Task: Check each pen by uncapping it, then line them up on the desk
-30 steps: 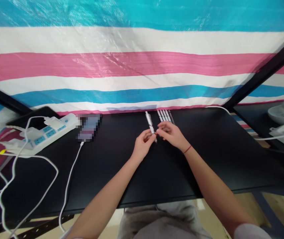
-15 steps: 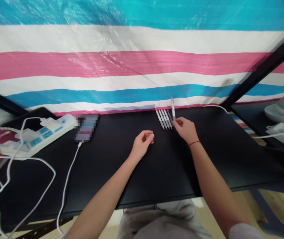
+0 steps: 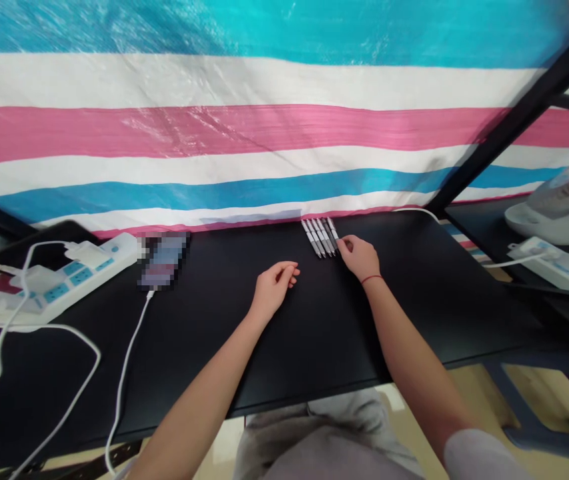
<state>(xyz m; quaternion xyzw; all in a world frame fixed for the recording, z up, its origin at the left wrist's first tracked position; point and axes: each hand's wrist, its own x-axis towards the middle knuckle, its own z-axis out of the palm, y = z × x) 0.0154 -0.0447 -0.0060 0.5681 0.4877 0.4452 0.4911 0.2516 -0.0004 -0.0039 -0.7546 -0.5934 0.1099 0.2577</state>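
Several white and grey pens (image 3: 317, 239) lie side by side in a slanted row near the back edge of the black table (image 3: 314, 327). At the right end of that row, my right hand (image 3: 359, 257) is closed on the lower end of another pen (image 3: 333, 229), which lies beside the others. My fingers hide its near tip. My left hand (image 3: 275, 283) rests on the table to the left of and nearer than the pens, fingers curled and fingertips together. Nothing shows between them.
A phone (image 3: 165, 260) with a blurred screen lies left, joined to a white cable (image 3: 129, 353). Beyond it sits a white power strip (image 3: 82, 277) with plugs and loose cords. Right, another power strip (image 3: 559, 267) and a white fan-like appliance (image 3: 539, 220) stand on a second surface. A striped sheet (image 3: 264, 133) hangs behind.
My right hand has brought the pen, which stood raised off the row, down beside the other pens. The left hand keeps its pose. The view has shifted slightly to the right.
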